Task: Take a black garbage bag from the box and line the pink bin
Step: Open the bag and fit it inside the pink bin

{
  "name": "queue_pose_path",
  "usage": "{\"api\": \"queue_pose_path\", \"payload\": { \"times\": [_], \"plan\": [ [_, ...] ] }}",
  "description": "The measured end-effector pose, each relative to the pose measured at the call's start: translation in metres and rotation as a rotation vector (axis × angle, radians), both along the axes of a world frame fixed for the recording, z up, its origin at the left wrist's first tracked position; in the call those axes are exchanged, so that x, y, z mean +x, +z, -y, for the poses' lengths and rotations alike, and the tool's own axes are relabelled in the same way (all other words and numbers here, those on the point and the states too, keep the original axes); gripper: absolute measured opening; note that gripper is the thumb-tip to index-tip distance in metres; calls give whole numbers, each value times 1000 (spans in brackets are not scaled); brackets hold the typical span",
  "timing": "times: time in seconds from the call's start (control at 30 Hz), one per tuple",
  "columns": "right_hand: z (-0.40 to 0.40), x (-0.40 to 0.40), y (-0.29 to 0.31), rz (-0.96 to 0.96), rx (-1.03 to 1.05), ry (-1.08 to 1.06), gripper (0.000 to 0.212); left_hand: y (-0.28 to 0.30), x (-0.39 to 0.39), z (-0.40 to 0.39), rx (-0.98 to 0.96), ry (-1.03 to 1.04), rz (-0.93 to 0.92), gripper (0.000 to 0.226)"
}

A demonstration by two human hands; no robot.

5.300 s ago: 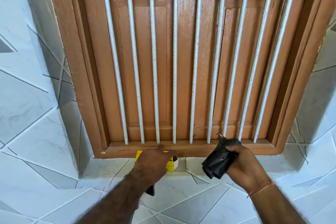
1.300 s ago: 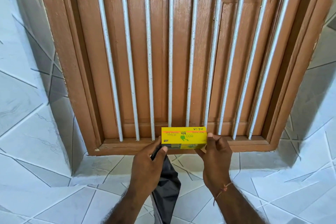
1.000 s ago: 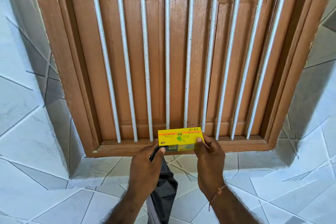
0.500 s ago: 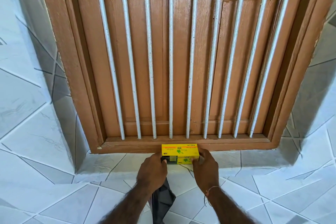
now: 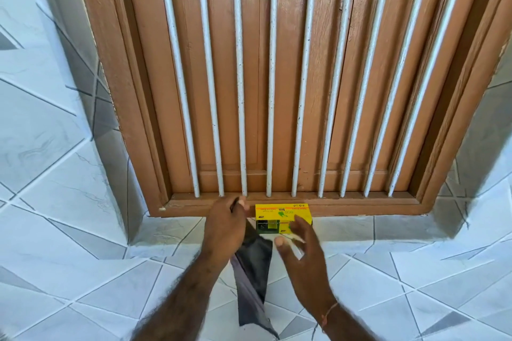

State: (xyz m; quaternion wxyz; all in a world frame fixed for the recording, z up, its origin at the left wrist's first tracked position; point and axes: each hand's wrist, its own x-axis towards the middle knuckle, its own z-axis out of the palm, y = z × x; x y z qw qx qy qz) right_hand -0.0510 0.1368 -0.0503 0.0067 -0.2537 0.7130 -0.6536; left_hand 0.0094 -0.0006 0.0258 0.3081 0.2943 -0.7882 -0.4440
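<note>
Head view: the camera looked down at two bare forearms reaching toward a tiled ledge (image 5: 388,227) below a shuttered window.
Box: a yellow box (image 5: 282,212) lay flat on the ledge, its far long side against the brown wooden window frame (image 5: 360,209); its print read upside down from this side.
Bag: a black garbage bag (image 5: 253,271) hung as a long, creased strip from the left hand, passing down between the two forearms, with its lower end near the bottom edge of the picture.
Left hand: the left hand (image 5: 225,225) was closed around the top of the bag, knuckles up, just left of the box and touching or nearly touching its left end; which, I could not tell.
Right hand: the right hand (image 5: 302,252) was spread wide and held nothing, fingers apart, fingertips over the near edge of the box; contact with the box could not be told.
Wrist: a thin reddish thread (image 5: 329,311) circled the right wrist.
Window: white vertical bars (image 5: 241,91) stood in front of closed brown wooden shutters (image 5: 221,77).
Walls: pale tiles (image 5: 55,147) with grey diagonal lines covered the surfaces on both sides and below the ledge.
Pink bin: not in view.
</note>
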Motion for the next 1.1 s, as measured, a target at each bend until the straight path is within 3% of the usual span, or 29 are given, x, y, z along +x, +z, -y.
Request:
{"api": "queue_pose_path", "payload": {
  "times": [0.1,0.17,0.33,0.4,0.53,0.63,0.8,0.93,1.1],
  "plan": [
    [10,28,10,199,-44,405,87,28,12,-4,214,-1,-224,26],
    [17,41,10,164,79,455,84,43,18,-6,226,-17,-311,28],
    [37,66,-9,236,159,244,15,73,33,-10,238,-65,-439,27],
    [38,74,-12,262,213,174,20,88,37,-11,226,-101,-493,26],
    [25,93,-22,223,450,234,40,125,48,-1,200,-123,-623,24],
    [11,109,-28,206,514,299,30,147,56,8,175,-50,-664,27],
    [-16,131,-11,304,421,427,25,154,82,10,-33,-13,-486,25],
    [-42,142,7,467,182,465,11,122,127,-16,-104,91,-288,62],
    [-75,155,24,512,74,377,19,5,193,-92,-57,167,-146,33]
  ]
}}
